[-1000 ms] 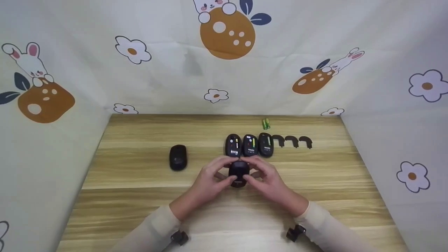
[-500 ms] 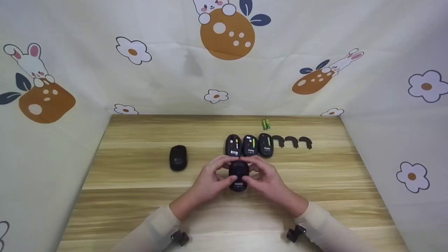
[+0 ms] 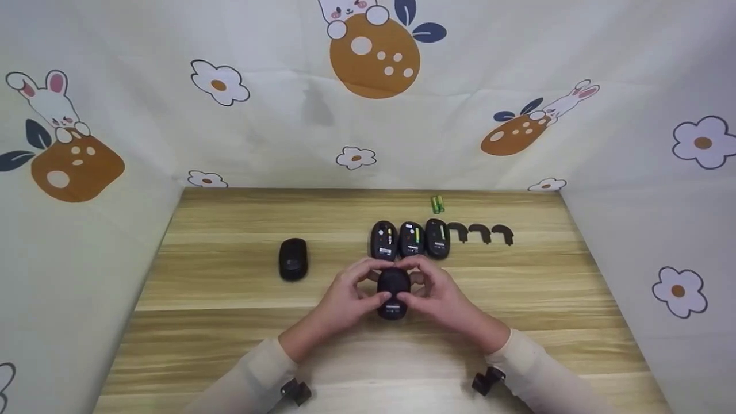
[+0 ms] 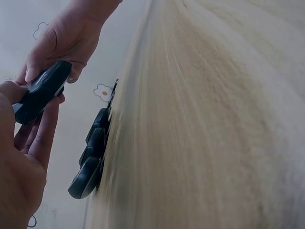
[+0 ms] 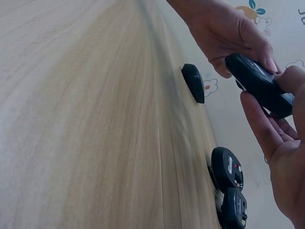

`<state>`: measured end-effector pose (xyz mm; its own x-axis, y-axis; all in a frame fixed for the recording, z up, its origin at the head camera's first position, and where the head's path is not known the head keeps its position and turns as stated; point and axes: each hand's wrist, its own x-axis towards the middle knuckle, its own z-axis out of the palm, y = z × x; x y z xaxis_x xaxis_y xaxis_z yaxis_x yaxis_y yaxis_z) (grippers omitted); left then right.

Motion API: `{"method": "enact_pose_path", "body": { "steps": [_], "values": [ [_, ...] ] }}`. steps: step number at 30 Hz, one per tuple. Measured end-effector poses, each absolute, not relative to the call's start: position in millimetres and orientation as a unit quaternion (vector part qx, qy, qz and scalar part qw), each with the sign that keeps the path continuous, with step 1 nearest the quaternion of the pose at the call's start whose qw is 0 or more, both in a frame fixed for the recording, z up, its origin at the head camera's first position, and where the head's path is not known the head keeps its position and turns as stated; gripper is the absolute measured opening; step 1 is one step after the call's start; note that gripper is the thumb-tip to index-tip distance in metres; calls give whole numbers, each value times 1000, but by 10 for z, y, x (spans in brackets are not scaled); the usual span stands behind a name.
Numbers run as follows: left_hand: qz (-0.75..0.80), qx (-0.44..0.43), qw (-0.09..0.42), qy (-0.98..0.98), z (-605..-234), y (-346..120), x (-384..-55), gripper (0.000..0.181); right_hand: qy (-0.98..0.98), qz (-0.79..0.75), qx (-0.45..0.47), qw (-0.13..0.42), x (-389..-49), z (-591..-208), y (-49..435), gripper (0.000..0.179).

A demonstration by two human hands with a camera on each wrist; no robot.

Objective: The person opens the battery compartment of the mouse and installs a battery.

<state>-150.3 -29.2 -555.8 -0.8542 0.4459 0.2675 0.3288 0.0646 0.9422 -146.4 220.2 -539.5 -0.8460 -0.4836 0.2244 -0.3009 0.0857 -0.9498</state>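
Observation:
Both hands hold one black computer mouse (image 3: 393, 280) above the wooden table, near the middle. My left hand (image 3: 349, 290) grips its left side, thumb on the upward face and fingers beneath and along the far end. On the other side, my right hand (image 3: 438, 290) grips it the same way. The upward face bears a small printed label near its lower end. In the left wrist view the mouse (image 4: 44, 90) is tilted and clear of the table; the right wrist view shows the same mouse (image 5: 261, 85) pinched between thumbs and fingers.
Just beyond the hands, three mice lie underside up in a row: left (image 3: 384, 238), middle (image 3: 411, 238), right (image 3: 437, 238). Three curved black covers (image 3: 479, 233) lie right of them, two green batteries (image 3: 437, 204) behind. Another mouse (image 3: 293, 259) sits upright at left. Patterned cloth (image 3: 276, 144) surrounds the table.
The held mouse has tilted and shifted slightly toward the person, so more of its labelled face shows. Both hands keep their hold nearly in place. The things on the table have not moved.

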Motion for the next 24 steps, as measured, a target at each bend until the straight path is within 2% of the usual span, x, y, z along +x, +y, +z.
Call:
{"method": "enact_pose_path", "body": {
  "steps": [11,16,24],
  "values": [
    [639,239,69,728,-5550,-282,-1488,55,747,-612,-251,63,-1467,-5435,2198,45],
    [635,240,62,732,-5554,-286,-1495,54,762,-597,-244,49,-1467,-5419,2198,43],
    [629,250,66,733,-5547,-284,-1493,49,765,-582,-276,-18,-1494,-5394,2197,51]
  ]
}}
